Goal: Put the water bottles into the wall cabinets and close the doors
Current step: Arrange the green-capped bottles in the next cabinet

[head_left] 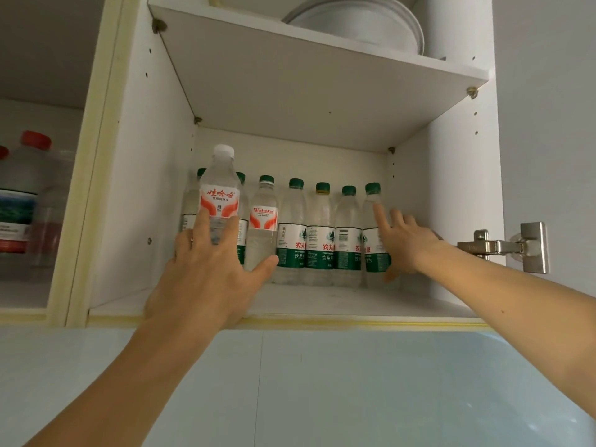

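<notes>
The wall cabinet's lower shelf [322,301] holds a row of several small water bottles with green caps. A white-capped bottle with a red and white label [220,188] stands upright in front of the row's left end. My left hand [206,279] touches its lower half with straight, spread fingers, thumb out to the right. Beside it stands a green-capped bottle with a red label [263,221]. My right hand [408,245] reaches in from the right, its straight fingers resting against the rightmost green-labelled bottle [372,204]. The cabinet door is out of view.
White plates [354,24] are stacked on the upper shelf. A metal door hinge [503,246] sticks out of the right cabinet wall by my right forearm. The neighbouring open compartment at left holds large red-capped bottles [29,188]. Pale tiled wall [322,382] lies below.
</notes>
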Action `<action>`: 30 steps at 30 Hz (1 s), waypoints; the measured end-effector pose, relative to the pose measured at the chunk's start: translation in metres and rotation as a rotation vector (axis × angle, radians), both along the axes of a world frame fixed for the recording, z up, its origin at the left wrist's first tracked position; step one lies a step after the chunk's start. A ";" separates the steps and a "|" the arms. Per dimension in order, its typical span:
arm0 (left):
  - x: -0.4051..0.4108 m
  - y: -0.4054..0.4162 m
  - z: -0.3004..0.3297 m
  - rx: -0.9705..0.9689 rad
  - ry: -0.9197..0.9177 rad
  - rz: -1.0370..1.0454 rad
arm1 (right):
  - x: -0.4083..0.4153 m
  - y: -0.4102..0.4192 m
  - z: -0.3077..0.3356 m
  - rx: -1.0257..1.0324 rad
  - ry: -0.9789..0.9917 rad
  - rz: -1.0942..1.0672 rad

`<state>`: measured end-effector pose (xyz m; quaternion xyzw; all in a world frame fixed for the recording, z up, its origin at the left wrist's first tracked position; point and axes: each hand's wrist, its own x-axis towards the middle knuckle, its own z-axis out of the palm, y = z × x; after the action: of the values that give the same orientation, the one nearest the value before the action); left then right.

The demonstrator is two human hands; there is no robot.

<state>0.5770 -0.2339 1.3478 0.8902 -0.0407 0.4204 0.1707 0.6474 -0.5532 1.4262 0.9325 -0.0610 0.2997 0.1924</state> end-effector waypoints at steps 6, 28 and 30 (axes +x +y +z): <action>0.002 0.000 -0.001 -0.013 -0.001 -0.021 | 0.004 -0.007 -0.004 -0.263 -0.075 -0.123; -0.003 0.000 -0.001 -0.066 -0.059 -0.004 | -0.009 0.024 -0.003 -0.197 -0.182 0.030; -0.005 -0.001 -0.002 -0.085 -0.078 0.002 | -0.028 0.041 -0.001 -0.095 -0.205 0.170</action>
<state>0.5718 -0.2347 1.3460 0.8652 -0.0286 0.4562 0.2063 0.6192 -0.5117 1.4249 0.8886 0.0130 0.4111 0.2030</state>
